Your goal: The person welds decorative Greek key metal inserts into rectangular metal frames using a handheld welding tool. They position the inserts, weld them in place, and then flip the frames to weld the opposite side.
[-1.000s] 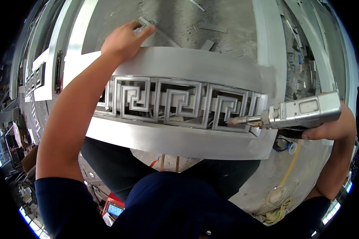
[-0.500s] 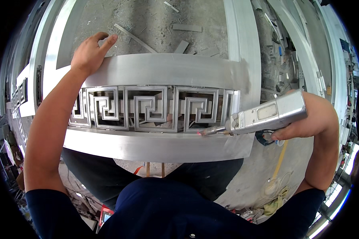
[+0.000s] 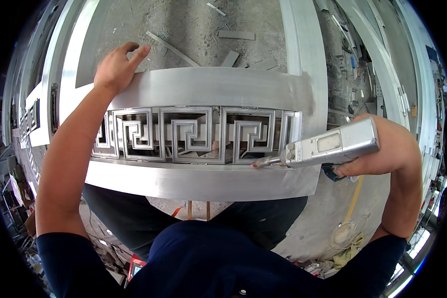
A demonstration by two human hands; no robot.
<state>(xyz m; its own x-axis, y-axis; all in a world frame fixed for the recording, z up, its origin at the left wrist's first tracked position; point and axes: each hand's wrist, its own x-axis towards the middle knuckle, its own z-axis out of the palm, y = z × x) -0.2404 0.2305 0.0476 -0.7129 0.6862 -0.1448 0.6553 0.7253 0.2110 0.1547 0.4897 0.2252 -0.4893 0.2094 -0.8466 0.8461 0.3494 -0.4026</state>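
My right hand [image 3: 365, 163] grips a silver handheld laser welding gun [image 3: 335, 144], its fingers partly hidden beneath the body. The narrow nozzle points left, and a small red glow shows at its tip. That tip is at the lower edge of a grey metal lattice panel [image 3: 192, 161] with a square spiral pattern, close to the bottom rail [image 3: 198, 181] of a large brushed-metal frame. My left hand [image 3: 115, 69] rests by the left end of the lattice's upper rail [image 3: 208, 87], thumb stretched out and fingers apart, holding nothing.
Metal offcuts, among them a flat strip [image 3: 237, 35], lie on the concrete floor beyond the rail. Long metal profiles [image 3: 377, 49] run along the right. Another patterned panel [image 3: 31, 119] stands at far left. A coiled hose [image 3: 350, 233] and cloth lie lower right.
The whole view has shifted slightly, so the frame appears a little further right. Relative to the frame, the welding gun's rear has swung slightly left. Its tip stays near the same spot.
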